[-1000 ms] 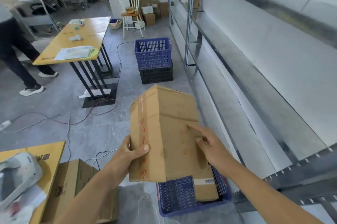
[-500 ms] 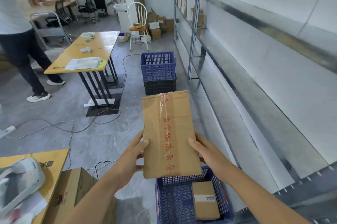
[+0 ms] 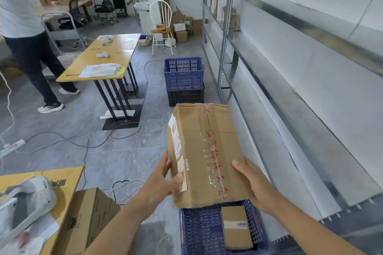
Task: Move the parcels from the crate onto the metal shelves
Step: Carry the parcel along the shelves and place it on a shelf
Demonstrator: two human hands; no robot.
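1. Metal shelves (image 3: 306, 97): long bare tiers along your right side, running away from you; a few small cartons stand on the far bays.
2. Wooden table (image 3: 107, 55): across the floor to your left, carrying papers and a handheld scanner; a person in dark trousers stands beyond it.
3. Stacked baskets (image 3: 184, 80): blue on black, on the floor ahead beside the shelf upright, directly beyond the parcel.
4. Parcel (image 3: 205, 151): taped brown carton with red lettering and a white label on its left face, held in the air above the crate, tilted away from you.
5. Blue crate (image 3: 199, 232): below your hands; one small parcel (image 3: 236, 227) lies inside.
6. Your left hand (image 3: 163, 180): fingers curled onto the parcel's left face, thumb on the label edge.
7. Your right hand (image 3: 255, 186): thumb laid flat on top, the remaining fingers hidden underneath.
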